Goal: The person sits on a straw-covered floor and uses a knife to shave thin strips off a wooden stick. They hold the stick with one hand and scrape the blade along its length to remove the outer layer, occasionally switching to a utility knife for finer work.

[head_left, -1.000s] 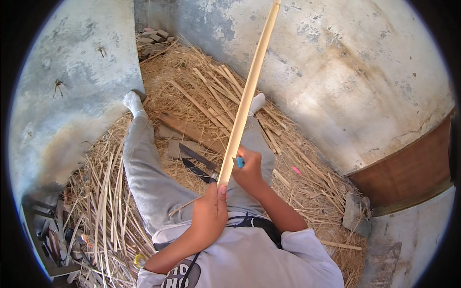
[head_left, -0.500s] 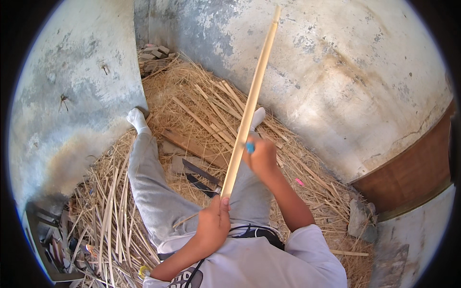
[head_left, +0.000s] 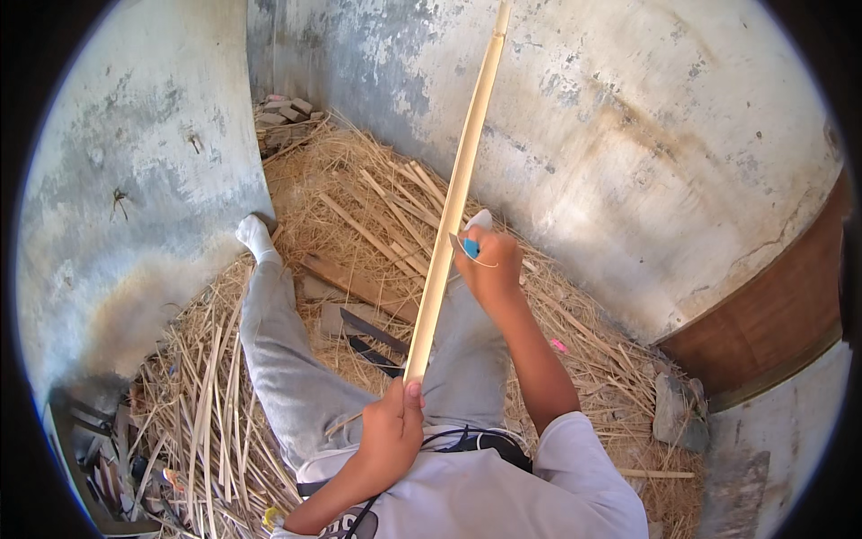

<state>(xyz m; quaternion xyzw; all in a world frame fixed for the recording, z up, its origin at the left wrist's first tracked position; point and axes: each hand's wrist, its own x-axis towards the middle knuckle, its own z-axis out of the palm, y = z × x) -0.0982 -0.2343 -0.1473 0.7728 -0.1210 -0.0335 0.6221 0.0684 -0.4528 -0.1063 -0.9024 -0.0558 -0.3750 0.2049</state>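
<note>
A long split bamboo strip (head_left: 464, 162), pale and hollowed along its length, slants up and away from my lap. My left hand (head_left: 392, 424) is closed round its near end, thumb on top. Partway along the strip, my right hand (head_left: 489, 267) is closed on a small knife with a blue handle (head_left: 470, 248). The knife's short blade (head_left: 455, 241) touches the strip's right edge, and a thin curled shaving hangs by the fingers. Between my legs lie two dark long-bladed knives (head_left: 370, 329), the nearer ends partly hidden by the strip and my left leg.
Several bamboo strips and shavings (head_left: 215, 395) cover the floor on both sides. A wooden board (head_left: 355, 283) lies between my legs. Worn walls (head_left: 593, 135) close in left and right. A stone block (head_left: 678, 413) stands at the right, and broken bricks (head_left: 287, 110) lie in the far corner.
The bamboo strip has shifted slightly left, together with my left hand. My right hand with the knife has moved a little farther up the strip, and a curled shaving now shows.
</note>
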